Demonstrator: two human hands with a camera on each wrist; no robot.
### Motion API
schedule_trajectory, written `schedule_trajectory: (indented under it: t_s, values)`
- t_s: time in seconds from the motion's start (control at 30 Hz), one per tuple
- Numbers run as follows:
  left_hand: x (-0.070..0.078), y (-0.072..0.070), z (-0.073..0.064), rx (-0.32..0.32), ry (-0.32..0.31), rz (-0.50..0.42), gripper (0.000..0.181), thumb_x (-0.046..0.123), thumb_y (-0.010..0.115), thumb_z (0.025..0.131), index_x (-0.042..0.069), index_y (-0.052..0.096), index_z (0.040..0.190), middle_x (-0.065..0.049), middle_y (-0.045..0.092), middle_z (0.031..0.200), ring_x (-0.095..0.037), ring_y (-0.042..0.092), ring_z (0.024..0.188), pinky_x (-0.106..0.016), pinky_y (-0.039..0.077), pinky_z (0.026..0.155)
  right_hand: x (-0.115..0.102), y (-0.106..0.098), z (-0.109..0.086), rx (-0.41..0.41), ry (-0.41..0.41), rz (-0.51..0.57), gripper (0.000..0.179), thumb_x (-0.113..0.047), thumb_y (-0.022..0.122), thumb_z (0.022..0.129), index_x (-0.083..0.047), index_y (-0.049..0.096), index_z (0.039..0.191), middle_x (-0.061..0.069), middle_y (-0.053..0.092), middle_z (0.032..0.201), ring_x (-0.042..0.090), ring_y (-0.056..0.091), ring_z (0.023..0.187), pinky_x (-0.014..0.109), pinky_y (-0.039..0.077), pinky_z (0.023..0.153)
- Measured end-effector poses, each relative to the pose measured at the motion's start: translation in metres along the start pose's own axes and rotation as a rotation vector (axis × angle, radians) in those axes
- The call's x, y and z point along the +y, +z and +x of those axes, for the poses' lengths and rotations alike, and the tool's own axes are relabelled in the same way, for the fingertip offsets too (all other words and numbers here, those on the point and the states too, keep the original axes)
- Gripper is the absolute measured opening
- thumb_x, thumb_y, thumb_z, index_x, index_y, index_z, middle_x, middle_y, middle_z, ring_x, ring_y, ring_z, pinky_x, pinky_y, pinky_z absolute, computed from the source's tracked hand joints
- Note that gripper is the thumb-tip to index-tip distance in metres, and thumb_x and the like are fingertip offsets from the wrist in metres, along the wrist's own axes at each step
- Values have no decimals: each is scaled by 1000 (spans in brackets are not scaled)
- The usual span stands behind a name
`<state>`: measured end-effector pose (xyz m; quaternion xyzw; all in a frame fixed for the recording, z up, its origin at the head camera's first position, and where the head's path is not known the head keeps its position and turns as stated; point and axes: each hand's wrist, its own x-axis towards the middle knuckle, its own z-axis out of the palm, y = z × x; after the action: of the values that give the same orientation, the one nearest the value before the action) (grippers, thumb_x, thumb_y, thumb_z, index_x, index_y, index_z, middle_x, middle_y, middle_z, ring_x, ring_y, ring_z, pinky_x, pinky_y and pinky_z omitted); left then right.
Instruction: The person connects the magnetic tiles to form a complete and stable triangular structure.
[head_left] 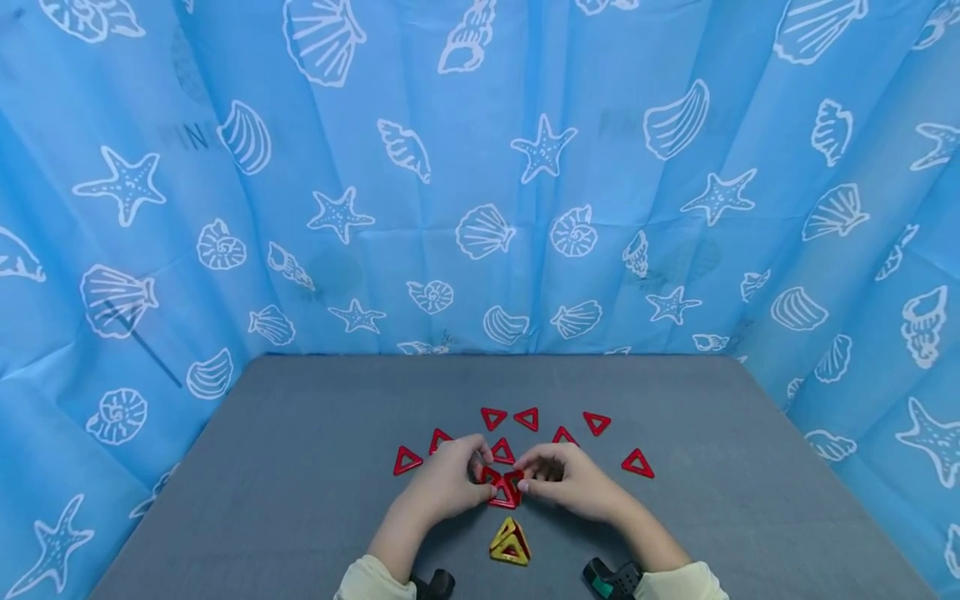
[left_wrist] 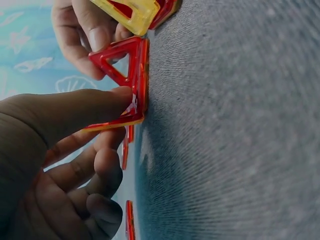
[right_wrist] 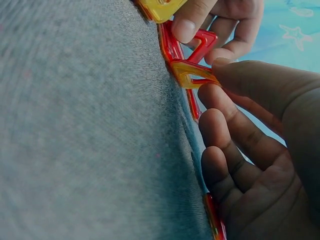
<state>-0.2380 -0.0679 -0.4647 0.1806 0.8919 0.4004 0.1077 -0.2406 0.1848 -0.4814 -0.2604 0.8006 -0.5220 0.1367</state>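
Observation:
In the head view, both hands meet over a small group of joined red triangular magnetic tiles (head_left: 505, 501) near the table's front. My left hand (head_left: 450, 477) pinches the left raised tile between thumb and fingers. On the other side, my right hand (head_left: 566, 479) pinches a raised tile (right_wrist: 181, 74) by its corner, its other fingers loosely curled. The raised tiles lean up from a flat red tile between them. Just nearer to me stands a small yellow and red pyramid (head_left: 510, 540) of the same tiles.
Loose red triangular tiles lie around the hands, including a left one (head_left: 407, 460), a right one (head_left: 638, 463) and a back one (head_left: 527, 418). The grey table (head_left: 300, 500) ends at a blue shell-patterned curtain (head_left: 465, 167).

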Motion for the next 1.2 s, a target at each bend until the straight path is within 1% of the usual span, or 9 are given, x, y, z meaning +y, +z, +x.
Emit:
schedule_trajectory:
  t_s: [0.17, 0.27, 0.47, 0.73, 1.03, 1.2]
  values:
    - [-3, -3, 1, -33, 9, -35, 25, 14, 88, 87, 17, 68, 102, 2, 65, 84, -16, 59, 73, -33, 48, 67, -2, 1, 0, -1, -3, -5, 22, -14, 75, 100, -4, 75, 119, 16, 72, 98, 12, 62, 75, 26, 52, 64]
    - [-4, -4, 1, -50, 11, -58, 21, 14, 86, 89, 18, 69, 101, 4, 67, 86, -16, 61, 74, -33, 50, 67, -2, 1, -1, -3, -5, -10, 22, -13, 75, 100, -4, 75, 119, 16, 72, 99, 12, 62, 76, 25, 52, 66]
    - [-4, -6, 1, -61, 21, -86, 15, 16, 84, 91, 18, 72, 98, 5, 69, 87, -17, 61, 70, -31, 51, 62, -1, 2, -1, 1, -9, -26, 22, -14, 76, 99, -5, 75, 119, 11, 72, 96, 11, 62, 76, 25, 52, 66]
    - [-3, -5, 0, -93, 42, -125, 14, 17, 84, 91, 17, 72, 98, 6, 70, 84, -15, 63, 71, -30, 52, 64, -2, 4, 0, -9, 0, -39, 22, -17, 77, 99, -9, 76, 120, 6, 71, 94, 10, 61, 76, 25, 52, 65]
    - [1, -2, 0, -115, 79, -124, 8, 15, 81, 92, 17, 75, 96, 6, 70, 82, -12, 64, 70, -28, 51, 65, 0, 4, 0, -27, -17, -17, 22, -15, 76, 99, -10, 76, 121, 10, 72, 94, 10, 62, 75, 25, 53, 64]
    - [2, -2, 0, -116, 74, -116, 9, 18, 83, 92, 18, 75, 97, 7, 70, 82, -12, 63, 70, -28, 50, 64, 0, 5, 0, -29, -29, -8, 22, -15, 77, 99, -11, 76, 120, 12, 73, 96, 10, 62, 76, 24, 53, 65]
